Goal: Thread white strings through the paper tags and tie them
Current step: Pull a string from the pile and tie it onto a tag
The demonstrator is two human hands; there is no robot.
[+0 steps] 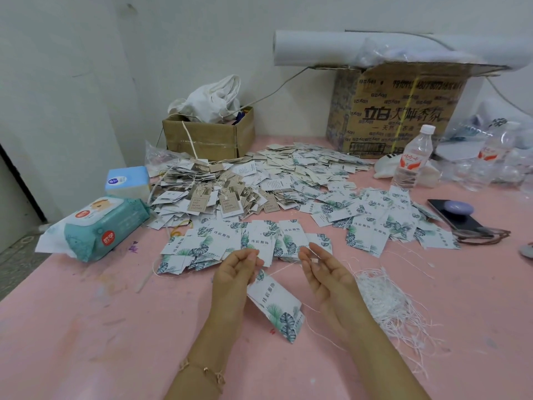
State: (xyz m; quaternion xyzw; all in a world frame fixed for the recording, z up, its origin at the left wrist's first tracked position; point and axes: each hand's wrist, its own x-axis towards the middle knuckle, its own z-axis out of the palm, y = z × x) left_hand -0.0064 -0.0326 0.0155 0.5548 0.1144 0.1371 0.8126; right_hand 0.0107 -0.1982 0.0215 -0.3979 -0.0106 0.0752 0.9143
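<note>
Left hand point(239, 268): palm up, fingertips curled, pinching the white string point(281, 269) just above the tag.
Right hand point(326, 274): palm up, thumb and forefinger pinching the string's other end.
White string: stretched between both hands.
Paper tag point(274, 303): leaf-printed, slanting toward 5 o'clock from the left hand.
Loose strings point(386, 301): heaped at 3 o'clock of the right hand.
Tag piles point(288, 180): at 12 o'clock, across the pink desk point(115, 327).

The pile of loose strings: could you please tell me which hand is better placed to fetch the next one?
Probably the right hand: the pile of strings lies just beside it, while the left hand sits farther away, holding the tag, though the right pinches a string now.
</note>
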